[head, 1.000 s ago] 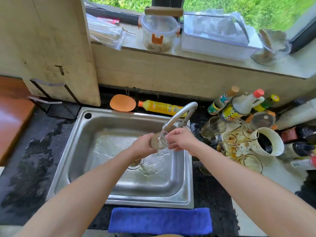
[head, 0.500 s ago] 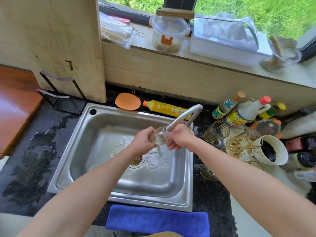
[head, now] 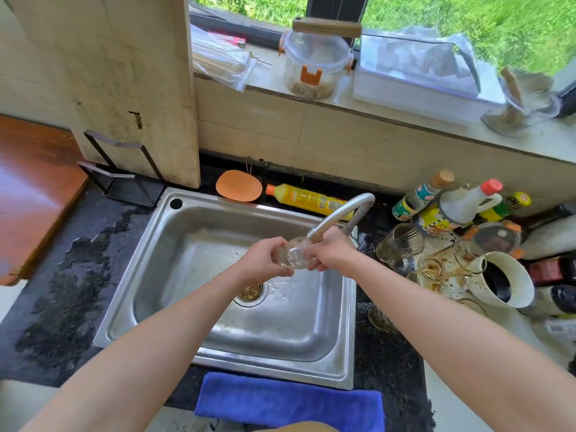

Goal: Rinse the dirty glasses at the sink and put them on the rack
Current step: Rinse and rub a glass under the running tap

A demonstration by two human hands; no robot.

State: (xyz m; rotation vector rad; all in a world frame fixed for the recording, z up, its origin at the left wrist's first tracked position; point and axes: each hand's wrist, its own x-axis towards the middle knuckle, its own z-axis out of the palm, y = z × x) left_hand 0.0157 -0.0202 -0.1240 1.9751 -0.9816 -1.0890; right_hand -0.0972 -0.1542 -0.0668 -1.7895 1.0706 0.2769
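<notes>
Two hands meet over the steel sink (head: 149, 260): the left hand (head: 265, 260) curls round one side of a clear glass (head: 294, 255) and the right hand (head: 332, 252) grips the other side, so both are clamped on it. The glass lies tilted between them, just under the spout of the curved faucet (head: 343, 213). Below the hands, water glistens on the sink floor beside the drain (head: 251, 294), which holds brownish bits. Beyond the hands, behind the sink, a yellow bottle (head: 308, 201) lies on its side with an orange cap. Its label carries small print, but none of it can be read. An orange oval pad (head: 238, 190) lies just beside its cap. To the right of the right hand, several dirty glasses (head: 402, 244) with gold rings crowd together on the tabletop (head: 62, 275), next to a stained white jug (head: 505, 282). Past them stand sauce bottles (head: 420, 198) and a white bottle with a red cap (head: 467, 202). Their labels are bright green, yellow and orange, and the writing is too small to make out. Far to the left of the left hand, a worn cutting board (head: 124, 88) stands upright in a black metal stand (head: 124, 182). Nearer the person than the hands, a blue cloth (head: 286, 400) lies along the sink's front edge.
</notes>
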